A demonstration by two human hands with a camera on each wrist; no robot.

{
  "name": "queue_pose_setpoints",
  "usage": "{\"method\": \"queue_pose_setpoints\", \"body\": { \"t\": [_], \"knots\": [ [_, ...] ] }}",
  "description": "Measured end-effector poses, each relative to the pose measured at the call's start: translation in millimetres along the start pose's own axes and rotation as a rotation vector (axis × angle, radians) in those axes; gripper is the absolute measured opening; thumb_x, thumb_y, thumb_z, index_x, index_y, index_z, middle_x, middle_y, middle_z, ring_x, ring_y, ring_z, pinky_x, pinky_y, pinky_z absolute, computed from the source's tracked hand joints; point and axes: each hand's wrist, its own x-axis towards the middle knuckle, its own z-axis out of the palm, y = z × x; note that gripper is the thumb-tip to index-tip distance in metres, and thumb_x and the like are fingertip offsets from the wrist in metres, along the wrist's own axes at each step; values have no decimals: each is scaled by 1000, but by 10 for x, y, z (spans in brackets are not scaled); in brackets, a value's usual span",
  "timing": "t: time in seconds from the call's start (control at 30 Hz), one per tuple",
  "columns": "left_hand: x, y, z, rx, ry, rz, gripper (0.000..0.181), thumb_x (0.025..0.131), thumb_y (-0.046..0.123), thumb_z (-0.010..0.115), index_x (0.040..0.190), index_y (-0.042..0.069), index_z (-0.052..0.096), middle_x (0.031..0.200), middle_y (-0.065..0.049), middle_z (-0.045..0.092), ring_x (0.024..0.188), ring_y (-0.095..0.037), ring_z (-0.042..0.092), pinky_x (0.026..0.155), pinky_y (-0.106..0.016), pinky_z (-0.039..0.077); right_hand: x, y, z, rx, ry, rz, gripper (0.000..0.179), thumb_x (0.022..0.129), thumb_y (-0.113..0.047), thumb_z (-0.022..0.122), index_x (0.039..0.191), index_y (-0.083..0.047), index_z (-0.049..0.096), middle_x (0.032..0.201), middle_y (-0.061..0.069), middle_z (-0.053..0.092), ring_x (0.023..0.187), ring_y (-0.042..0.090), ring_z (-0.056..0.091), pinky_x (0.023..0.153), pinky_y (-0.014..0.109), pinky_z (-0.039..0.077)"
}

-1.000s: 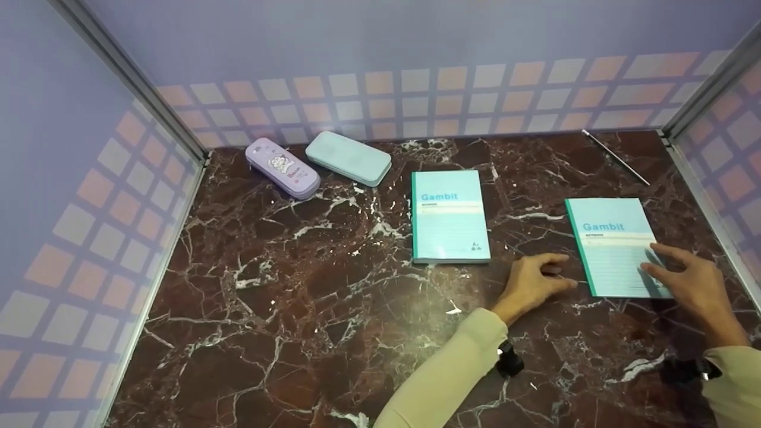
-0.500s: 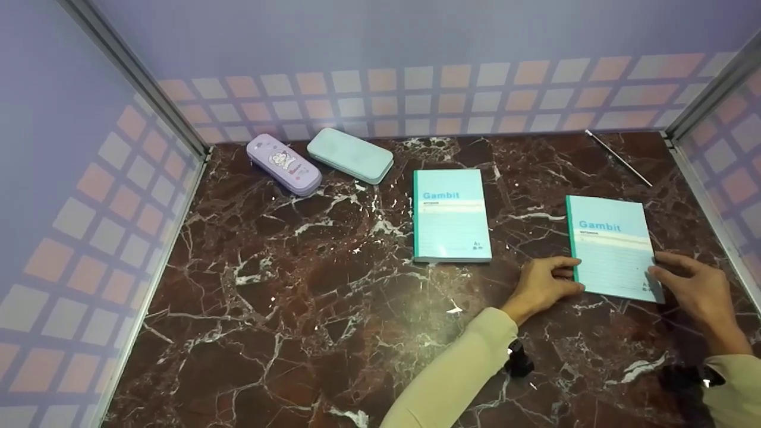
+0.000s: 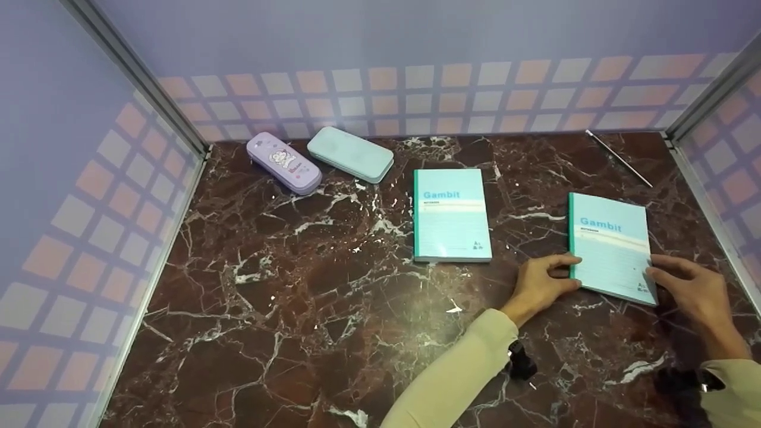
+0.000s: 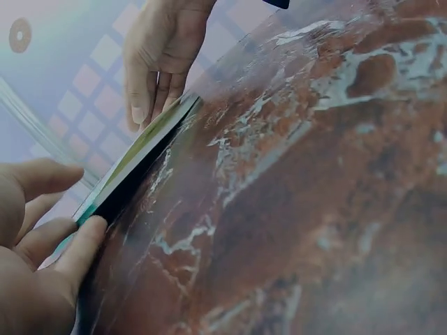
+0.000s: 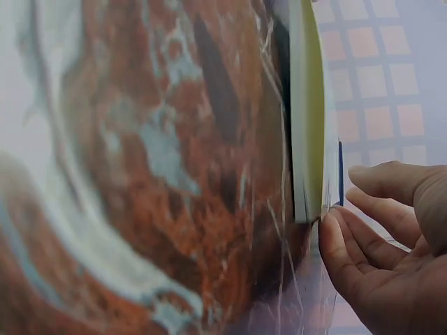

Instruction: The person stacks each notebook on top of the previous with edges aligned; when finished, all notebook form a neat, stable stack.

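A pale blue "Gambit" notebook [image 3: 612, 249] with a green spine lies slightly turned at the right of the dark marble table, between both hands. My left hand [image 3: 540, 282] holds its spine edge near the lower left corner, thumb [image 4: 89, 234] at the green strip. On the opposite edge, my right hand [image 3: 698, 288] grips near the lower right corner, its fingertips [image 5: 334, 227] at the pages' side. In the left wrist view a dark gap shows under the notebook's near edge. A second, matching notebook [image 3: 452, 217] lies flat to the left.
A lilac pencil case [image 3: 284, 163] and a mint green case [image 3: 351, 154] lie at the back left of the marble table [image 3: 238, 333]. A thin pencil [image 3: 618, 158] is at the back right. Tiled partition walls [image 3: 386, 101] enclose the back and sides.
My left hand has moved right onto the notebook's spine. The notebook has turned slightly clockwise and shifted a little left at its lower end, while the right hand has slid down to its edge.
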Motion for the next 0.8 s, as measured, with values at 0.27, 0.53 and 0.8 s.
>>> {"method": "queue_pose_setpoints", "body": {
  "t": [0.27,0.53,0.8],
  "knots": [
    [-20,64,64,-250,123,-101,34,85,-9,84,109,14,83,93,8,74,84,-2,69,70,-21,59,-28,-25,88,182,-29,-9,54,101,-39,75,142,-4,67,102,-35,59,88,-10,59,72,9,51],
    [-32,145,54,-412,94,-130,35,86,-16,78,113,6,81,95,1,75,90,-16,74,76,-29,63,-46,6,22,141,-104,-20,50,104,-39,70,141,-5,67,97,-33,59,81,-4,64,68,18,56],
    [-13,164,13,-390,83,-113,35,87,-13,80,114,9,81,93,0,74,85,-10,72,74,-33,62,-101,34,-55,142,-183,-69,30,106,-37,69,124,-12,70,98,-25,64,82,1,66,69,22,57]
  ]
}}
